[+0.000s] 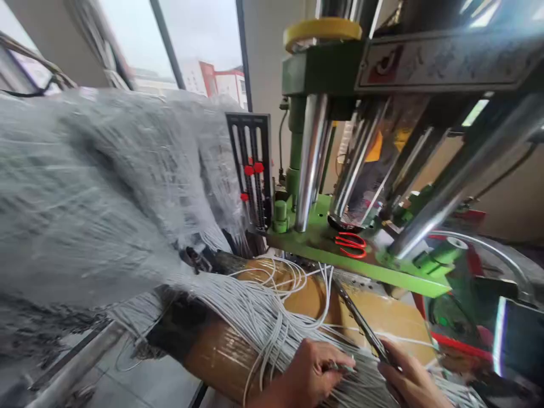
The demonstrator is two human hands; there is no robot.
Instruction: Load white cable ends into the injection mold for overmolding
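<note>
My left hand [314, 374] sits at the bottom of the view, its fingers closed on strands of a thick bundle of white wires [263, 334]. My right hand [410, 381] lies just to its right and grips a long, thin metal tool [361, 323], probably tweezers, which runs up and left across the wires. The bundle drapes over a brown tape-wrapped cylinder [221, 362]. A large mass of fine grey-white strands [97, 192] fills the left side, and its far end is hidden.
A green press machine with chrome columns [312, 161] rises at the upper right. Red-handled scissors [351, 245] lie on its green plate. A black slotted rack with red knobs [250, 164] stands beside it. Tiled floor [140, 379] shows at the lower left.
</note>
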